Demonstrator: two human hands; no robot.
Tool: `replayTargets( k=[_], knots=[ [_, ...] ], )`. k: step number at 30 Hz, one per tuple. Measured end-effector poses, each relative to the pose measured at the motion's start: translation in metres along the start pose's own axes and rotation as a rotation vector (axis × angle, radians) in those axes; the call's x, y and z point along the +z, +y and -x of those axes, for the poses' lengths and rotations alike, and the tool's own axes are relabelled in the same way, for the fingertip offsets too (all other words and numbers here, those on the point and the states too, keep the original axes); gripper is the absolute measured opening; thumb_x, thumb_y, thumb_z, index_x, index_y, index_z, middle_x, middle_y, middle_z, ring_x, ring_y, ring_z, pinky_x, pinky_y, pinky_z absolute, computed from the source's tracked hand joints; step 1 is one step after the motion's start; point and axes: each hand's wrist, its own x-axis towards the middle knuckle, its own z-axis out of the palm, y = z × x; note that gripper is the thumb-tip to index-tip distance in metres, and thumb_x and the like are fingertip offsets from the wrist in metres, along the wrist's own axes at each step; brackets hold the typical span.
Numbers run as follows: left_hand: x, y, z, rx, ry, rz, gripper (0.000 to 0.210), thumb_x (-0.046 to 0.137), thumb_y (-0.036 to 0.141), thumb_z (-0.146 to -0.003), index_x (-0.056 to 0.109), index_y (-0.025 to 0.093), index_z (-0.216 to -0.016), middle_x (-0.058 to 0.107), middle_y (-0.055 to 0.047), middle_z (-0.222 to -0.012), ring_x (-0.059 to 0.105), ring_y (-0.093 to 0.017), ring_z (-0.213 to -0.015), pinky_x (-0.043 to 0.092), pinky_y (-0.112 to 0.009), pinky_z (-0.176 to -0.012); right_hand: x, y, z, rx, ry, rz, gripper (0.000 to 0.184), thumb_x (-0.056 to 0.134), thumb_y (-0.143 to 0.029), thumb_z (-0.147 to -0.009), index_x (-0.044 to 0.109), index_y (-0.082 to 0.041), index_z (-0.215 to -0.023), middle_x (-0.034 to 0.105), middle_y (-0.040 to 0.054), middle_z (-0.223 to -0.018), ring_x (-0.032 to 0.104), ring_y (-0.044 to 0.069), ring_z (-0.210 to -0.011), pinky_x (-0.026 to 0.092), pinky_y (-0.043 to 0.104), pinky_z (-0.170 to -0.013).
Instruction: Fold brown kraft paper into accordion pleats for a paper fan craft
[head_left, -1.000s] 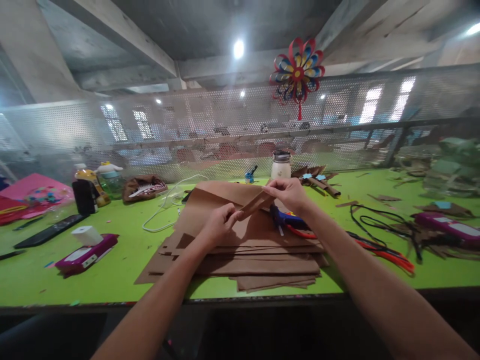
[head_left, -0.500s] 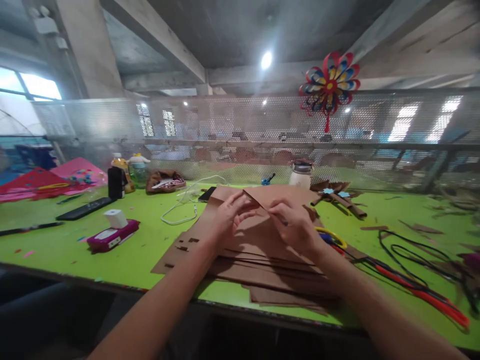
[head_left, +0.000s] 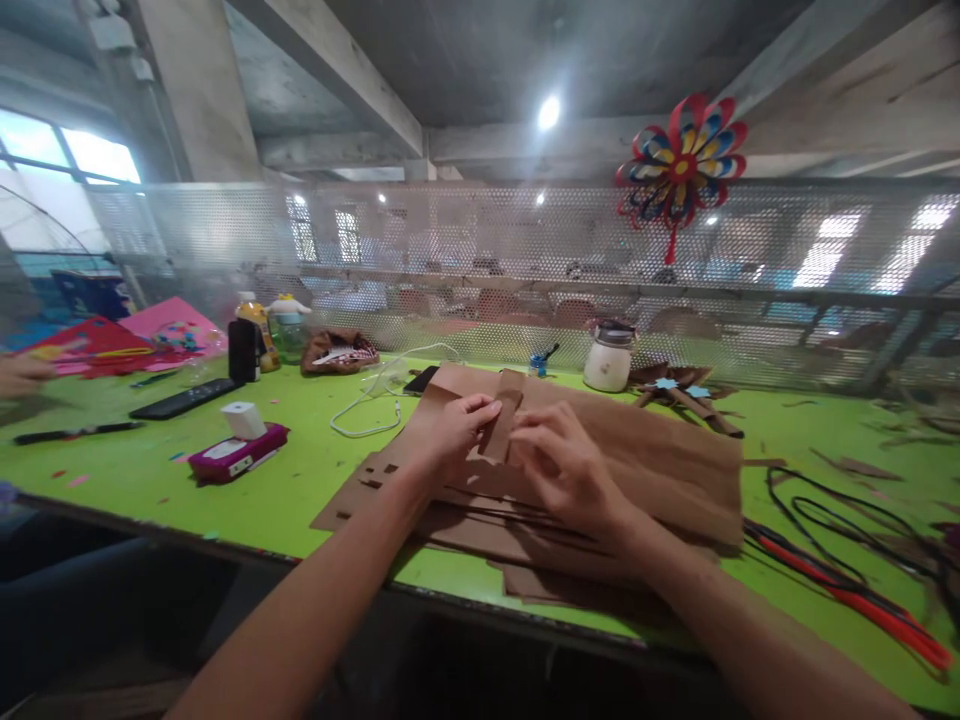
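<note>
My left hand (head_left: 459,428) pinches a narrow folded strip of brown kraft paper (head_left: 501,415) between thumb and fingers, and the strip stands nearly upright. Close to the strip's right side is my right hand (head_left: 562,460), its fingers loosely bent and apart with nothing visible in them. Below both hands lies a large creased sheet of brown paper (head_left: 660,455), spread to the right. More brown sheets (head_left: 525,547) are stacked under it near the table's front edge, some with small cut-out notches at the left.
On the green table (head_left: 165,500) are a purple box (head_left: 236,455) with a white charger (head_left: 244,421), a white cable (head_left: 352,433), a white jar (head_left: 609,357) and a red-and-black tool (head_left: 862,595) beside black cord (head_left: 817,530). Another person's hand (head_left: 22,375) shows at the far left.
The strip has turned from edge-on to broad side facing me. My right hand has come off its edge. The large sheet now spreads further right, hiding the yellow loop. Another person's hand appears at left.
</note>
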Motion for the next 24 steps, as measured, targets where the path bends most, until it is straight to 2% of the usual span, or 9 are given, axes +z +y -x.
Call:
replayTargets(
  k=[3,5,9,12,14,17,19,21,24],
  knots=[
    [-0.006,0.0,-0.004,0.016,0.001,-0.023,0.024,0.068,0.035,-0.067,0.056,0.014,-0.07,0.046,0.005,-0.057,0.038,-0.004,-0.046,0.024,-0.017,-0.044,-0.017,0.012,-0.007,0.131,0.173,0.014,0.018,0.05,-0.012,-0.079,0.061,-0.02,-0.091,0.056,0.0075,-0.096,0.05,0.02,-0.092,0.042,0.039,-0.083],
    [-0.011,0.001,-0.006,0.014,0.014,-0.013,0.025,0.069,0.035,-0.066,0.058,0.014,-0.075,0.053,0.003,-0.063,0.044,-0.005,-0.051,0.029,-0.016,-0.047,-0.029,0.021,-0.012,0.204,0.191,0.033,0.016,0.051,-0.013,-0.079,0.063,-0.02,-0.088,0.058,0.0066,-0.091,0.052,0.019,-0.09,0.043,0.037,-0.081],
    [-0.023,0.011,-0.009,-0.057,-0.007,-0.001,0.023,0.07,0.032,-0.065,0.062,0.014,-0.078,0.059,0.001,-0.068,0.051,-0.008,-0.056,0.036,-0.018,-0.051,-0.057,0.025,-0.026,0.228,0.019,0.062,0.01,0.055,-0.018,-0.077,0.064,-0.019,-0.08,0.061,0.0058,-0.084,0.055,0.019,-0.084,0.045,0.035,-0.076],
    [-0.027,0.027,-0.015,-0.145,-0.208,-0.012,0.017,0.068,0.024,-0.067,0.063,0.014,-0.08,0.061,-0.001,-0.072,0.055,-0.009,-0.061,0.04,-0.02,-0.057,-0.07,0.019,-0.038,0.119,-0.141,0.133,0.013,0.056,-0.02,-0.076,0.065,-0.018,-0.086,0.061,0.0078,-0.091,0.053,0.021,-0.09,0.044,0.038,-0.081],
    [-0.026,0.042,-0.023,-0.214,-0.352,-0.087,0.012,0.068,0.02,-0.067,0.062,0.012,-0.075,0.06,-0.002,-0.067,0.054,-0.009,-0.058,0.039,-0.021,-0.054,-0.069,0.016,-0.042,0.031,-0.244,0.186,0.021,0.056,-0.021,-0.077,0.063,-0.019,-0.096,0.059,0.0091,-0.102,0.05,0.023,-0.098,0.041,0.042,-0.087],
    [-0.025,0.071,-0.038,-0.236,-0.433,-0.137,0.012,0.065,0.019,-0.069,0.062,0.012,-0.079,0.062,-0.004,-0.07,0.056,-0.013,-0.06,0.042,-0.025,-0.058,-0.061,0.02,-0.045,0.04,-0.277,0.209,0.03,0.052,-0.022,-0.079,0.059,-0.021,-0.108,0.054,0.0101,-0.115,0.046,0.025,-0.107,0.039,0.044,-0.091],
    [-0.027,0.092,-0.045,-0.183,-0.399,-0.145,0.016,0.063,0.02,-0.072,0.062,0.013,-0.086,0.064,-0.005,-0.075,0.058,-0.015,-0.063,0.043,-0.028,-0.061,-0.059,0.026,-0.046,0.145,-0.175,0.169,0.036,0.054,-0.025,-0.078,0.055,-0.02,-0.114,0.052,0.0115,-0.119,0.047,0.025,-0.107,0.041,0.044,-0.09],
    [-0.031,0.107,-0.047,-0.111,-0.369,-0.14,0.02,0.061,0.019,-0.074,0.062,0.013,-0.092,0.064,-0.007,-0.08,0.059,-0.015,-0.068,0.044,-0.028,-0.064,-0.062,0.033,-0.047,0.339,-0.065,0.037,0.047,0.059,-0.03,-0.075,0.051,-0.018,-0.119,0.056,0.0133,-0.112,0.054,0.025,-0.097,0.046,0.043,-0.081],
    [-0.036,0.105,-0.04,-0.091,-0.348,-0.154,0.018,0.062,0.019,-0.072,0.064,0.013,-0.089,0.063,-0.007,-0.08,0.058,-0.015,-0.069,0.043,-0.027,-0.064,-0.065,0.032,-0.041,0.66,-0.099,-0.362,0.056,0.063,-0.034,-0.071,0.047,-0.015,-0.122,0.064,0.0104,-0.087,0.06,0.02,-0.074,0.05,0.036,-0.063]
  ],
)
